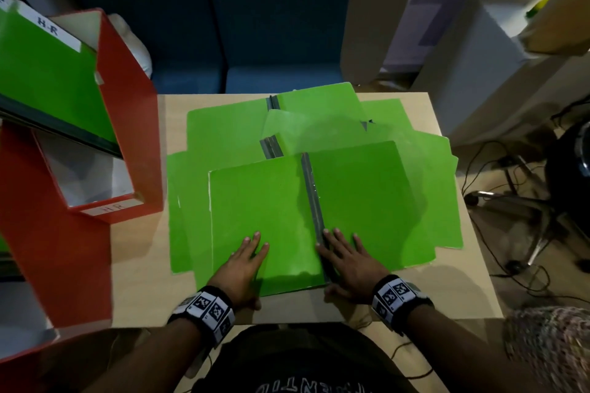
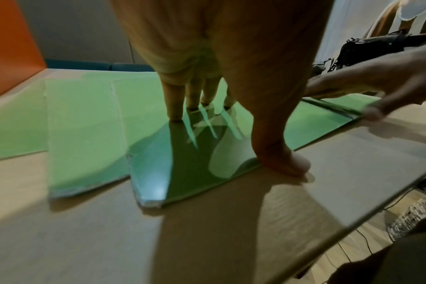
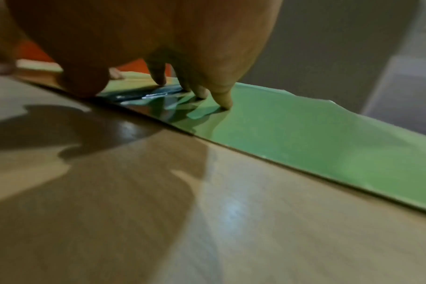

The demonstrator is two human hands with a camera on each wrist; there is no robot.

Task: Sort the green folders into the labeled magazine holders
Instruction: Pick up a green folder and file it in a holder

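Several green folders lie spread open and overlapping on the wooden table (image 1: 143, 290). The nearest open folder (image 1: 261, 201) (image 2: 158, 163) (image 3: 304, 138) has a dark spine strip (image 1: 314, 201) down its middle. My left hand (image 1: 245, 260) (image 2: 192, 100) rests flat on its left leaf, fingers straight, thumb at the near edge. My right hand (image 1: 346, 260) (image 3: 182, 84) lies flat beside the spine on the right leaf, thumb at the folder's near edge. At the left, a red magazine holder (image 1: 127, 105) labeled HR holds a green folder (image 1: 48, 80) with an HR tag.
A second red magazine holder (image 1: 48, 233) stands nearer at the left. Blue chairs (image 1: 277, 35) sit behind the table. White cabinets (image 1: 479, 67) and an office chair base (image 1: 526, 210) with cables are at the right. Bare tabletop shows along the near edge.
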